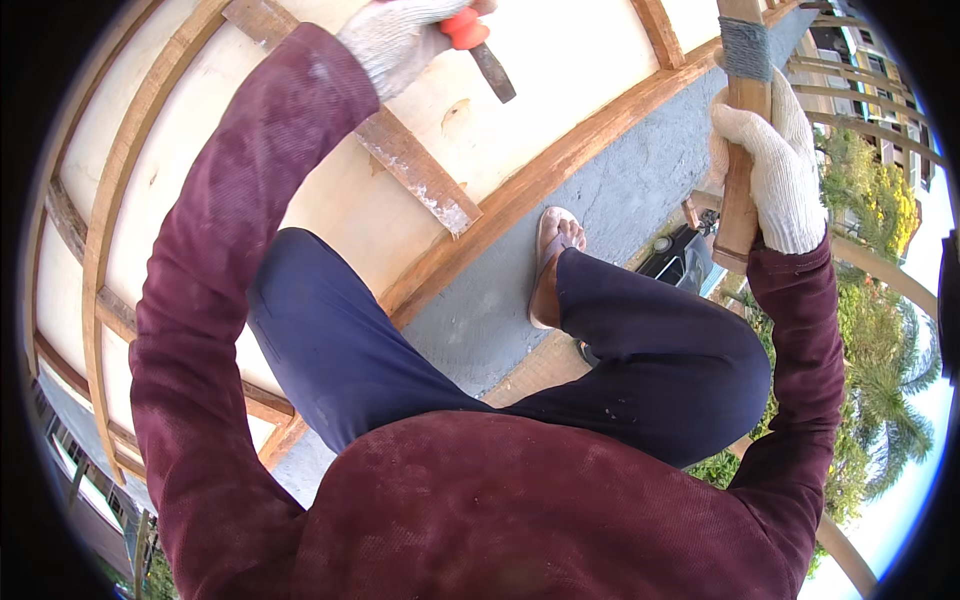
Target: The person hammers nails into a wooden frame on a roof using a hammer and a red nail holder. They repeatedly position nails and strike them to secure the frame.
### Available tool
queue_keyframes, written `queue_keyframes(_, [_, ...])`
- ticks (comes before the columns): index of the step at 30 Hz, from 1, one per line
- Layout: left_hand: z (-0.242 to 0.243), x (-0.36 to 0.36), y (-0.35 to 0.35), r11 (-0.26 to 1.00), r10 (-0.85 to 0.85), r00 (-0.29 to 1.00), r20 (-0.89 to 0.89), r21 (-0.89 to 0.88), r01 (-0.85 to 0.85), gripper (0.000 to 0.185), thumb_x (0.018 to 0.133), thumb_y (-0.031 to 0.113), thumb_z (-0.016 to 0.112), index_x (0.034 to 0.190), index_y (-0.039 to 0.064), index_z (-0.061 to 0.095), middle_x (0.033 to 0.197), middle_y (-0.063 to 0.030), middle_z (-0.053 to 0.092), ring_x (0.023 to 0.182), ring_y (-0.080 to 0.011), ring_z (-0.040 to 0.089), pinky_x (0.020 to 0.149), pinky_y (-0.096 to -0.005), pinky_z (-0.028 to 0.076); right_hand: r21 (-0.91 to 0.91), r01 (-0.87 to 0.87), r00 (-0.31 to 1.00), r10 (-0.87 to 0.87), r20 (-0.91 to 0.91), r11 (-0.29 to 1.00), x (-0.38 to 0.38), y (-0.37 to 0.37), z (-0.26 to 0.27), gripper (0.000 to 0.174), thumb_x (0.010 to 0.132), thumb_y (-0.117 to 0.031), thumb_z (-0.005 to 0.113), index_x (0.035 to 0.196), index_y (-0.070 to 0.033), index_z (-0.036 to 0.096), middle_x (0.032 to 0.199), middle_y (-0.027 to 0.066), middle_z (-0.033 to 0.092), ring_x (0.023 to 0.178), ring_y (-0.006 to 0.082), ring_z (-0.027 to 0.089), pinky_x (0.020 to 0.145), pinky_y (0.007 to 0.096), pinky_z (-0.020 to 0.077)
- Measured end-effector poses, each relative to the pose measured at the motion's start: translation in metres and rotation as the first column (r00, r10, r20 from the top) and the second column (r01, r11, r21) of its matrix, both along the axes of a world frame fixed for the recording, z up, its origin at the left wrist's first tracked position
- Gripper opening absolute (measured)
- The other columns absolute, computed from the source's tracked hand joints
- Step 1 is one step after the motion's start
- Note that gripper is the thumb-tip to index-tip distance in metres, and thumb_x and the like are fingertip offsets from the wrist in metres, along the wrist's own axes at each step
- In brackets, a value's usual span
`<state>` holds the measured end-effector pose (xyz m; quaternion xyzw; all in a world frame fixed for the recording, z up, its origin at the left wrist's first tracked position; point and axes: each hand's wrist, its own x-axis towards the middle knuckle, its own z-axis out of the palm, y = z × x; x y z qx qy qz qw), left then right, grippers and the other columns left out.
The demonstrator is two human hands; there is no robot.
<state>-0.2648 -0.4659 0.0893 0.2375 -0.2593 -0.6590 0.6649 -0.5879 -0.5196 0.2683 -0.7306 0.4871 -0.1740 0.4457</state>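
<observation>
My left hand (pixel 394 45), in a white knitted glove, is at the top edge, closed around a chisel (pixel 491 71) with a red-orange handle. The flat metal blade points down to the right over a pale plywood panel (pixel 555 90). My right hand (pixel 780 165), gloved alike, grips a wooden mallet (pixel 739 187) by a thick wooden part; grey cord is wound around it above the fingers. The mallet's upper end is cut off by the frame. A wooden batten (pixel 424 169) with whitish residue lies across the panel below my left hand.
A long timber rail (pixel 555 161) edges the panel beside a grey cement ledge (pixel 480 307), where a sandalled foot (pixel 559 236) rests. Timber framing (pixel 127 157) curves along the left. Beyond the ledge, far below, are a dark vehicle (pixel 679 259), plants (pixel 862 300) and poles.
</observation>
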Motion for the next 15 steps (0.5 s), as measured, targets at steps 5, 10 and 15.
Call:
queue_keyframes(5, [-0.11,-0.14,-0.088,0.914,0.147,0.988,0.043,0.377,-0.152,0.026,0.093,0.003,0.075,0.111,0.005,0.057,0.099,-0.0097,0.062,0.092,-0.0239,0.068,0.075,-0.0407,0.062,0.159,0.072,0.982,-0.041,-0.187,0.985,-0.021,-0.02,0.001,0.052,0.101,-0.033,0.067,0.139,0.0,0.054,0.085,0.0031,0.064,0.066,0.0081,0.06,0.06,0.0252,0.0518])
queue_keyframes(10, [-0.162,-0.175,-0.098,0.901,0.21,0.976,0.055,0.376,-0.215,0.028,0.092,0.008,0.077,0.114,0.005,0.059,0.094,-0.0042,0.06,0.08,-0.0158,0.063,0.063,-0.0329,0.055,-0.019,0.018,0.951,-0.023,-0.308,1.0,-0.034,-0.006,-0.012,0.057,0.102,-0.026,0.064,0.148,0.003,0.046,0.081,0.003,0.061,0.057,0.0071,0.056,0.05,0.0244,0.0482])
queue_keyframes(15, [-0.139,-0.183,-0.094,0.887,0.007,0.918,0.397,0.422,-0.189,0.037,0.091,0.022,0.08,0.117,0.003,0.063,0.1,-0.0037,0.065,0.082,-0.0134,0.065,0.07,-0.0318,0.055,-0.069,-0.189,0.882,0.139,-0.45,0.98,-0.034,-0.02,-0.029,0.054,0.104,-0.025,0.061,0.149,0.001,0.046,0.081,0.0039,0.061,0.059,0.0075,0.058,0.052,0.0244,0.0497])
